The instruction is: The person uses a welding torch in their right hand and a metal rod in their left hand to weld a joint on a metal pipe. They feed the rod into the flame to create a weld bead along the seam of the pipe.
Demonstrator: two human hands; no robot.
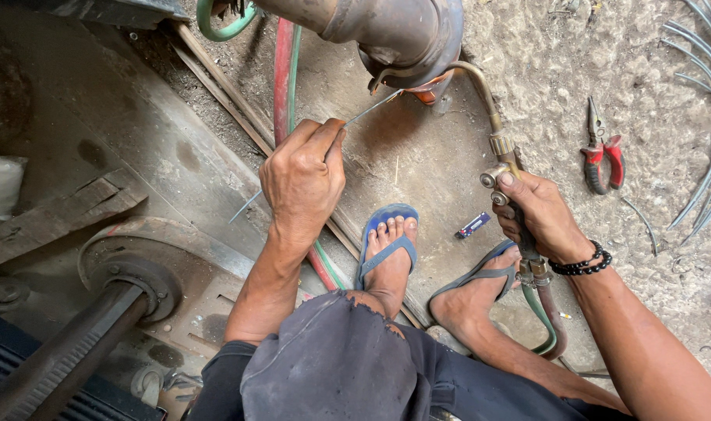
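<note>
My left hand (pixel 302 179) pinches a thin metal filler rod (pixel 369 107), whose tip reaches the underside of a rusty metal cylinder (pixel 394 31) at the top. My right hand (pixel 541 214) grips the handle of a brass gas torch (pixel 496 125). The torch's curved neck bends up to the same spot under the cylinder, where an orange glow (pixel 427 92) shows. Red and green hoses (pixel 546 312) run from the torch handle down past my right foot.
Red-handled pliers (pixel 603 160) lie on the dirt at right, next to several bent metal tubes (pixel 710 117). A small blue lighter (pixel 472 225) lies between my sandalled feet. Red and green hoses (pixel 287 70) cross the ground. A rusty machine base with a shaft (pixel 114 304) fills the left.
</note>
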